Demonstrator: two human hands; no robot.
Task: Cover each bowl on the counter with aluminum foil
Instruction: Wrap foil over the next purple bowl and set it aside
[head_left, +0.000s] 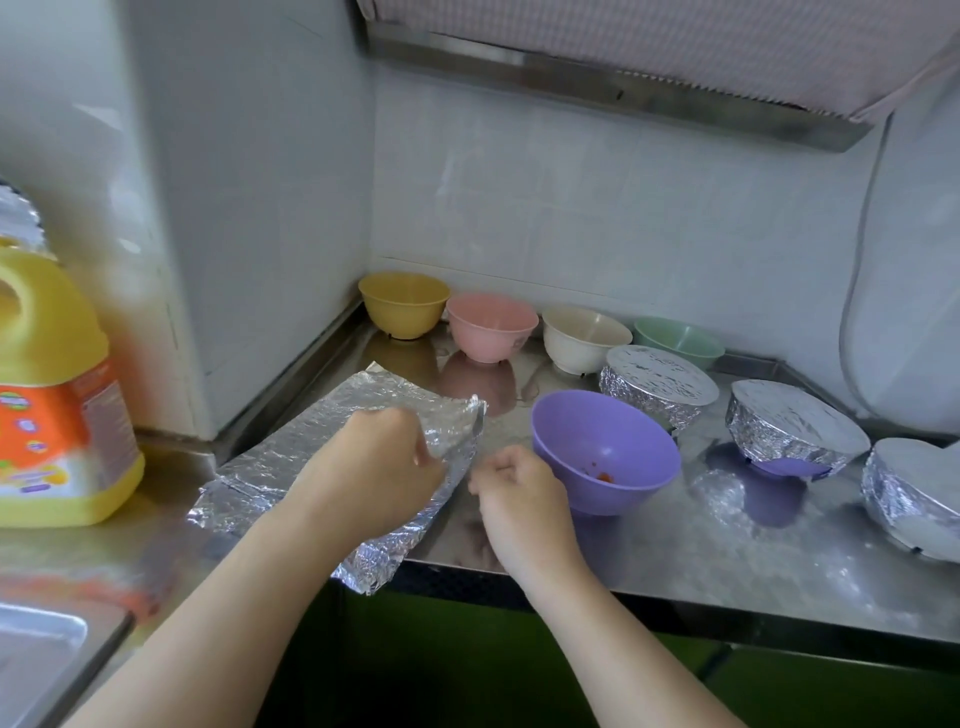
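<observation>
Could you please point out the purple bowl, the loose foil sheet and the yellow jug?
purple bowl (587, 441): head view, on its inner wall.
foil sheet (291, 447): head view, on the flat middle, left of the left hand.
yellow jug (47, 332): head view, on its yellow shoulder above the label.

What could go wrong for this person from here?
The foil sheet already looks crinkled, and its near corner hangs over the counter edge, so a pull by the left hand gripping it might tear it or drag it off. The purple bowl sits close beside the right hand and holds red bits; a bump could tip or slide it.
</observation>
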